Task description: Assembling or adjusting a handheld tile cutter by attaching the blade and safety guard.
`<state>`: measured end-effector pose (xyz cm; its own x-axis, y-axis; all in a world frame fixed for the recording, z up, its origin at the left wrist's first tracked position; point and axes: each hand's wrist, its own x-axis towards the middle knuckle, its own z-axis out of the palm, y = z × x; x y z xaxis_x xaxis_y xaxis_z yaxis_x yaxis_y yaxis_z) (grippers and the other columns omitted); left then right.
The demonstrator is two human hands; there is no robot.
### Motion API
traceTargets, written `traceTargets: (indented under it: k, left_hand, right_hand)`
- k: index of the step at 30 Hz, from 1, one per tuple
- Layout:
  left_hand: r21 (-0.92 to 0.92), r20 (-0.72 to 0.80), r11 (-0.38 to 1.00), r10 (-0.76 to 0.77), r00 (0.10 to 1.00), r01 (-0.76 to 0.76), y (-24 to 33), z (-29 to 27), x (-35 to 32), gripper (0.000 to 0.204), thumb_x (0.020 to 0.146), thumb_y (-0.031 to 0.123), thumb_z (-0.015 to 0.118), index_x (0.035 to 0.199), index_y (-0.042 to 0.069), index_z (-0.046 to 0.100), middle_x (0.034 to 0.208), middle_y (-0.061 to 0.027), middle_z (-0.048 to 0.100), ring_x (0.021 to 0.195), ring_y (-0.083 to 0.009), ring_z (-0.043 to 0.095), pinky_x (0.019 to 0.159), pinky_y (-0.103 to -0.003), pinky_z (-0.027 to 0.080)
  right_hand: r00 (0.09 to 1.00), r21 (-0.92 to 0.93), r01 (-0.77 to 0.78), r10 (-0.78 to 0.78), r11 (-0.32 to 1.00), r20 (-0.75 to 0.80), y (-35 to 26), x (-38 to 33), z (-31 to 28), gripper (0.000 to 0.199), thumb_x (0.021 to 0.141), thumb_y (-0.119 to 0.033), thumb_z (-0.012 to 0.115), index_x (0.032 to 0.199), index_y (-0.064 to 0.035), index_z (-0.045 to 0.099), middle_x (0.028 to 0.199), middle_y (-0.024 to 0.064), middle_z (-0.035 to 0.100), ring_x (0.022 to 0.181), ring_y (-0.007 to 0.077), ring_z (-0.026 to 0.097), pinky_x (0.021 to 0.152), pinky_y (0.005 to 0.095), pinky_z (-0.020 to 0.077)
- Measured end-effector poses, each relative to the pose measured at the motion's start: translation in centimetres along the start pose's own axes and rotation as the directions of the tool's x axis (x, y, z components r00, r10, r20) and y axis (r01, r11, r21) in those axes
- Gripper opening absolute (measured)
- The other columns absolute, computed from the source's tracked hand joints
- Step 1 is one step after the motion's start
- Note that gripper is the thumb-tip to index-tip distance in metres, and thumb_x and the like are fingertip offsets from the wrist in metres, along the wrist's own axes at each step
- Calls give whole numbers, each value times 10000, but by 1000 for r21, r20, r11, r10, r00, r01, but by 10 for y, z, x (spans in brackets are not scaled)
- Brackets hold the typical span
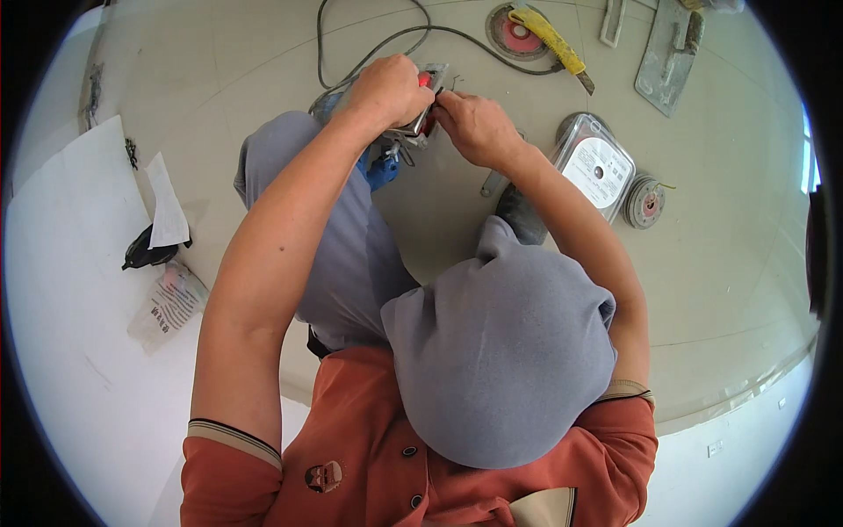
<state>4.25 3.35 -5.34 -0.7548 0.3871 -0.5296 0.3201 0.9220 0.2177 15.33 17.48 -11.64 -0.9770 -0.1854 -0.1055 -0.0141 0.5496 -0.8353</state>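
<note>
A blue corded power cutter (384,171) with a metal base plate lies by my left knee, partly hidden by my hands. My left hand (392,90) is closed on its upper side, next to a red part. From the right, my right hand (479,128) pinches at the edge of the cutter; a small dark piece shows at the fingertips, too little of it to name. A flat metal wrench (493,181) lies on the floor just below my right wrist.
Beyond my hands lie a cutting disc (502,37), a yellow utility knife (553,42), a black cord (386,39) and a flat trowel (665,75). To the right are a clear disc case (600,173) and stacked discs (647,204). A plastic bag (171,303) lies left.
</note>
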Motion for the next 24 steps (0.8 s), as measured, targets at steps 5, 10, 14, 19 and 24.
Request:
traceTargets:
  k: [5, 10, 14, 19, 24]
  left_hand:
    - [8, 44, 1000, 17, 999, -18, 6, -4, 0, 357, 739, 298, 658, 835, -38, 729, 826, -278, 683, 796, -433, 674, 770, -479, 534]
    - [23, 55, 999, 35, 998, -37, 7, -7, -1, 358, 740, 299, 659, 839, -38, 729, 812, -277, 680, 789, -430, 673, 766, -475, 532]
    - [21, 47, 999, 46, 998, -47, 8, -8, -2, 355, 740, 295, 662, 847, -36, 731, 807, -276, 679, 788, -428, 673, 768, -470, 531]
    - [4, 73, 1000, 23, 997, -24, 11, -11, -4, 347, 736, 286, 658, 850, -33, 731, 793, -272, 679, 771, -420, 673, 761, -465, 531]
    - [6, 127, 1000, -17, 992, 16, 16, -17, -2, 340, 746, 274, 670, 869, -34, 747, 905, -276, 701, 873, -424, 685, 819, -472, 543]
  right_hand:
    - [997, 65, 36, -32, 997, -70, 6, 0, 1, 183, 986, -203, 566, 936, -33, 611, 890, 193, 659, 850, 432, 630, 736, 513, 503]
    - [995, -62, 54, -59, 997, -76, 4, -2, 4, 159, 968, -196, 591, 941, -43, 623, 882, 169, 659, 825, 410, 647, 721, 500, 518]
    - [996, -121, 45, -54, 992, -75, 3, -2, 3, 153, 962, -203, 599, 955, -56, 639, 884, 159, 667, 814, 406, 654, 709, 500, 523]
    - [999, -74, -13, 9, 997, -51, 1, 1, -2, 191, 954, -237, 618, 921, -57, 672, 843, 181, 685, 802, 411, 657, 707, 503, 523]
    - [995, -11, -78, 78, 997, -59, 3, 2, 1, 233, 948, -256, 632, 868, -45, 691, 783, 201, 681, 770, 426, 650, 701, 517, 515]
